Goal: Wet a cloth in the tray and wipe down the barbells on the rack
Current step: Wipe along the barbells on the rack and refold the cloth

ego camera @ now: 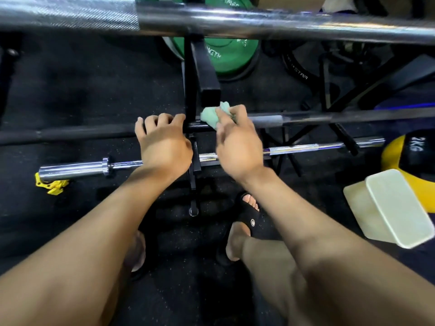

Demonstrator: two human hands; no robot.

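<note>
Inspector: State the grip condition and the location of the work item.

Technician: The right hand [237, 147] has its fingers curled round a crumpled pale green cloth [211, 116], pressing it onto the dark, matte black barbell [70, 134] on the middle tier of the black steel rack [207, 74]. The left hand [163, 142] has its fingers hooked over the same bar, just left of the rack upright; the upright stands between the two hands.

Inspector: Which way does the bar lie from the cloth?

Technician: Its long axis runs left to right across the view (slightly rising to the right). From the cloth, unwiped length appears to extend both ways, but the upright and the left hand lie close on the left. The judgement is that the open travel is rightward, and the right hand is the nearer one for it.

Inspector: Obstructions?

Technician: A square black rack arm ends just above the cloth. A chrome barbell [306, 149] lies below and nearer the person than the grip, and a large knurled silver barbell [211, 20] crosses well above. The cream rectangular plastic tray [397, 208] sits on the floor, down and to the right of the right hand, well apart; its water level cannot be told.
</note>
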